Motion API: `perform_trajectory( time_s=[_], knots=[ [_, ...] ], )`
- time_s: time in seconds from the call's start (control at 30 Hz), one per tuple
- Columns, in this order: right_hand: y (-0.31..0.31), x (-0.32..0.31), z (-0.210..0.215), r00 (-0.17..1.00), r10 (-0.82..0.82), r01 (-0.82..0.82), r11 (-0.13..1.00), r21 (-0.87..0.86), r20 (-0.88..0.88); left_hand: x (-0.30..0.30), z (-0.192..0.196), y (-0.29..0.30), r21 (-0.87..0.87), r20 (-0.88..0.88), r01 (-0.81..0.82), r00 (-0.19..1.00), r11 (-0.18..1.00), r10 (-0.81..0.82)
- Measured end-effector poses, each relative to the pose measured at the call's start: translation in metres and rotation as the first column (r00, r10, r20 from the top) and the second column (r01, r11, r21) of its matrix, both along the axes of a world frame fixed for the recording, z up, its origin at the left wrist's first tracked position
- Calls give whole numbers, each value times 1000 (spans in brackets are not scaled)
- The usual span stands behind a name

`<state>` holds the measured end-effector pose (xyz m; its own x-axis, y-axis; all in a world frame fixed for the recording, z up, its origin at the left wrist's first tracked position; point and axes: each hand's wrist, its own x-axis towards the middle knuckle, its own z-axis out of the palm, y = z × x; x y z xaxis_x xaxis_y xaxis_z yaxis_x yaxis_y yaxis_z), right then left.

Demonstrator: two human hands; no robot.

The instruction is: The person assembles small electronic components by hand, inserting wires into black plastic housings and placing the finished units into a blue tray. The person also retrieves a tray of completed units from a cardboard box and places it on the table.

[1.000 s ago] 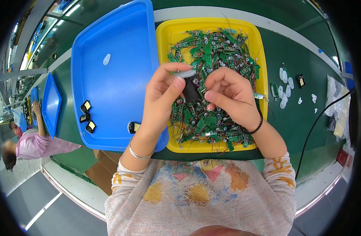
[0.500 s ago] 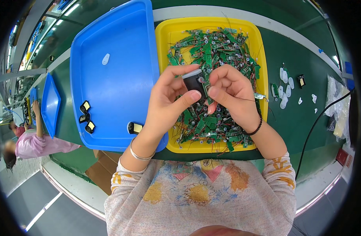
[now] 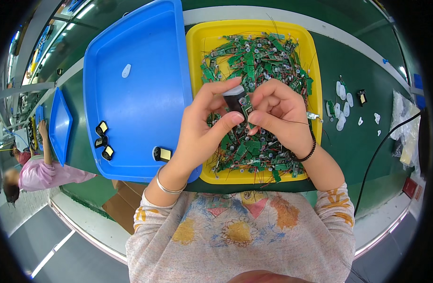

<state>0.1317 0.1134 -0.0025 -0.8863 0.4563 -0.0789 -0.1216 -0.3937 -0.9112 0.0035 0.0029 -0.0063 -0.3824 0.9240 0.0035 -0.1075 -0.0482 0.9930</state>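
Note:
Above the yellow tray (image 3: 196, 52), my left hand (image 3: 202, 118) grips a small black plastic housing (image 3: 234, 100) with a pale end, thumb below and index finger over its top. My right hand (image 3: 282, 113) pinches a green circuit board (image 3: 247, 107) between thumb and fingers, held against the housing's right side. Whether the board sits inside the housing or only touches it, I cannot tell. Under both hands lies a heap of green circuit boards (image 3: 254, 61) with thin wires, filling most of the yellow tray.
A large blue tray (image 3: 145, 104) at left holds several black housings (image 3: 107, 152) and one white oval piece (image 3: 126, 70). Right of the yellow tray lie white oval pieces (image 3: 340, 123), a black housing (image 3: 362, 97), a plastic bag (image 3: 407, 127) and a black cable (image 3: 371, 158). A co-worker in pink (image 3: 49, 173) sits far left.
The housing has turned slightly in my left hand, so more of its pale end shows. The circuit board beside it is more exposed. Both hands stay in nearly the same place.

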Motion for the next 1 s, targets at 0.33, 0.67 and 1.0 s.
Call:
perform_trajectory(
  time_s=[0.33,0.67,1.0],
  knots=[
    [-2,2,-7,999,21,-29,976,215,41,-1,-3,-1,142,-211,36,977,989,-5],
    [-4,2,1,993,-108,94,495,864,-46,-1,2,-3,139,-178,80,982,987,-55],
    [-5,6,11,1000,-5,-5,891,454,21,-12,9,-8,173,-309,58,951,983,-2]
  ],
)
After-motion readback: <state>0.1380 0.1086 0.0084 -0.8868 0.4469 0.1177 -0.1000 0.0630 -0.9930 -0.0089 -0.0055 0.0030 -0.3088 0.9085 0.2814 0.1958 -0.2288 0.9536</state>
